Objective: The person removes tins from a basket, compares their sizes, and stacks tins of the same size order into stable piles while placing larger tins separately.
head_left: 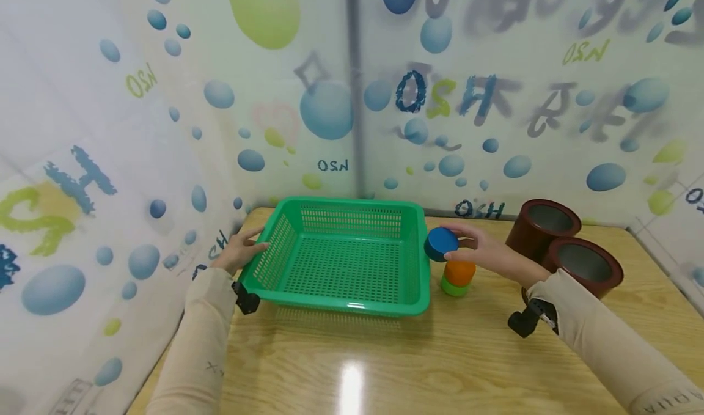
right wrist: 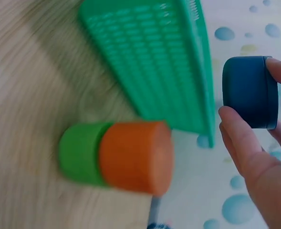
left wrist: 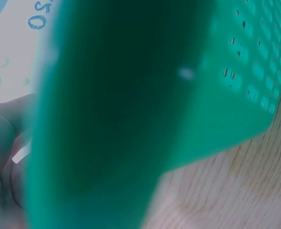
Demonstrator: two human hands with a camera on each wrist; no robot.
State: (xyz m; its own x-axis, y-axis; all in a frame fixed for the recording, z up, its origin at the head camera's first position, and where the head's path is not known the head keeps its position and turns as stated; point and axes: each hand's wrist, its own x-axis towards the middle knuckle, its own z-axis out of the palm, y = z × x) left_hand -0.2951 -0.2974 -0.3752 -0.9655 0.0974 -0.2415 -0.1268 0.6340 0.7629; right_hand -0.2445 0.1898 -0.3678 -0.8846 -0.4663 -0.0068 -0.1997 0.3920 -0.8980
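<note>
My right hand (head_left: 477, 249) pinches a short blue cylinder (head_left: 441, 244) between thumb and fingertips. It is held in the air just outside the right rim of a green plastic basket (head_left: 357, 308). Below it stands an orange cylinder (head_left: 459, 272) on top of a green cylinder (head_left: 455, 288); the right wrist view shows a gap between this stack and the blue cylinder (right wrist: 249, 93). My left hand (head_left: 239, 251) holds the basket's left rim, its fingertips over the edge. In the left wrist view the blurred rim (left wrist: 116, 114) hides most of that hand (left wrist: 4, 148).
Two dark brown round containers (head_left: 541, 228) with grey insides stand at the right, behind my right forearm. The perforated basket floor (head_left: 343, 271) is bare. A patterned wall (head_left: 379, 140) closes off the back and left of the wooden table (head_left: 418, 366).
</note>
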